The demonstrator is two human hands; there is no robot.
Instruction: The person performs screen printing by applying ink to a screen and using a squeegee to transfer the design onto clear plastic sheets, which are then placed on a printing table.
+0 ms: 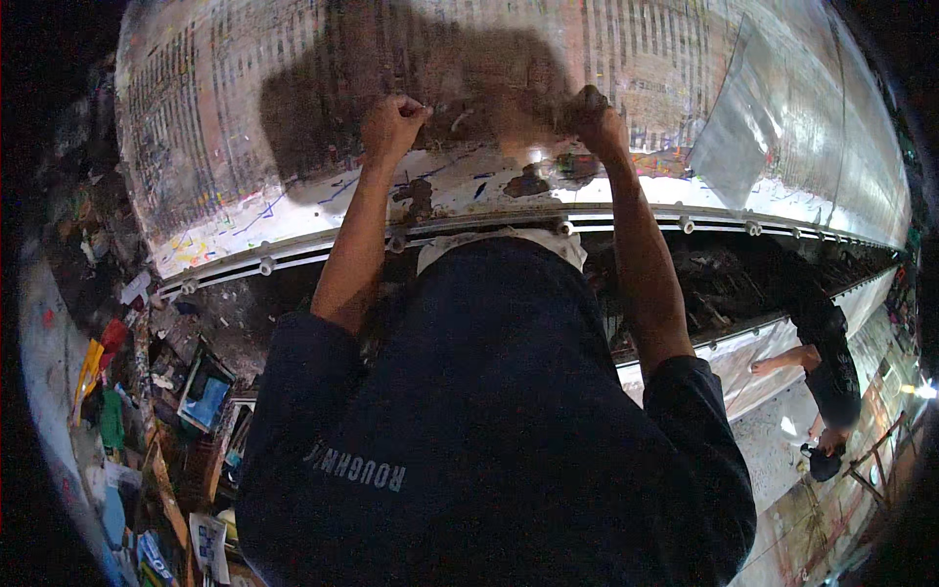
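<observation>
Both my arms reach over a long, paint-stained work table (284,235). Above its left-middle part, my left hand (394,125) is closed, with thumb and fingertips pinched together; anything between them is too small to make out. My right hand (599,129) is closed too, its knuckles dark in shadow, and what it may hold is hidden. Between the hands lie a dark shadow and a shiny spot on the tabletop. Dark stains (528,182) mark the pale strip near the front edge. To the right of my right hand rests a clear, glossy sheet (732,137).
A metal rail (469,223) with several white knobs runs along the table's front edge. Mixed clutter lies at left, including a blue-faced framed panel (206,391) and a yellow item (90,367). At right, another person (831,362) in dark clothes leans over a second table (753,367).
</observation>
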